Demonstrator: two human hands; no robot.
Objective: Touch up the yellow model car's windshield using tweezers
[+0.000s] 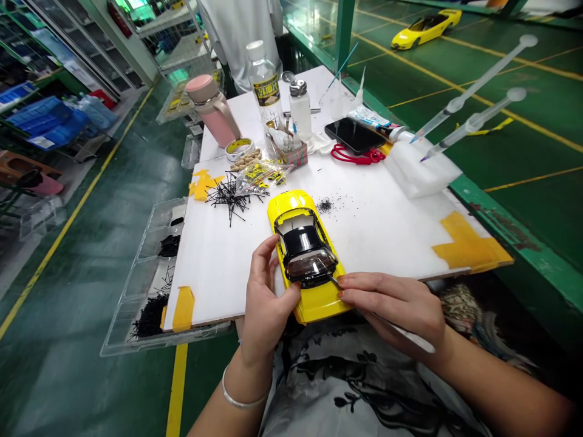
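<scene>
A yellow model car (314,308) with a black roof and clear windshield is tilted over the table's near edge. My left hand (268,291) grips its left side, the thumb pressed near the base of the windshield. Between the fingers of my right hand (396,300) are slim metal tweezers (410,341). Their tip meets the car at the windshield's lower right corner; whether it pinches a small part there cannot be made out. Black thin sticks (231,197) lie beyond the car to the left, and tiny black bits (325,205) to the right.
On the white board (382,230) stand a pink flask (214,112), a labelled bottle (265,91), a glass jar (300,109), a phone (355,135) and a foam block (421,167) holding syringes. A clear compartment tray (132,303) sits left. Another person (241,36) is beyond.
</scene>
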